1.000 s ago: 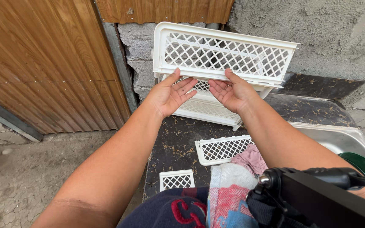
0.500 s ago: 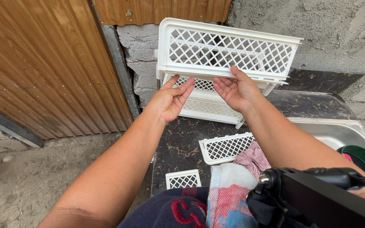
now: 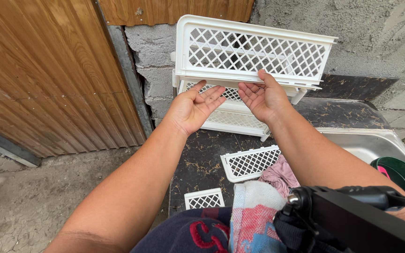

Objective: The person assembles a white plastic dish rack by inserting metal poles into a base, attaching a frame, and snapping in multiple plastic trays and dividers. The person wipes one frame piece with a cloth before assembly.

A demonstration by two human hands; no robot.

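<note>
Under the upper white lattice basket (image 3: 254, 52), both hands are palm-up with fingers spread.

The left hand (image 3: 194, 107) has its fingers (image 3: 212, 93) open and loosely curled, tips at or just below the basket's lower front rim; whether they touch it I cannot tell. The right hand (image 3: 262, 97) is open too, thumb pressed to that rim, gripping nothing. A lower white basket (image 3: 233, 117) sits just behind the palms on the dark surface (image 3: 202, 159). Nearer lie two loose lattice panels (image 3: 251, 162), a pink cloth (image 3: 280, 174), and a steel sink (image 3: 366, 145) at right. A wooden door (image 3: 48, 79) bounds the left; bare ground lies below it.
</note>
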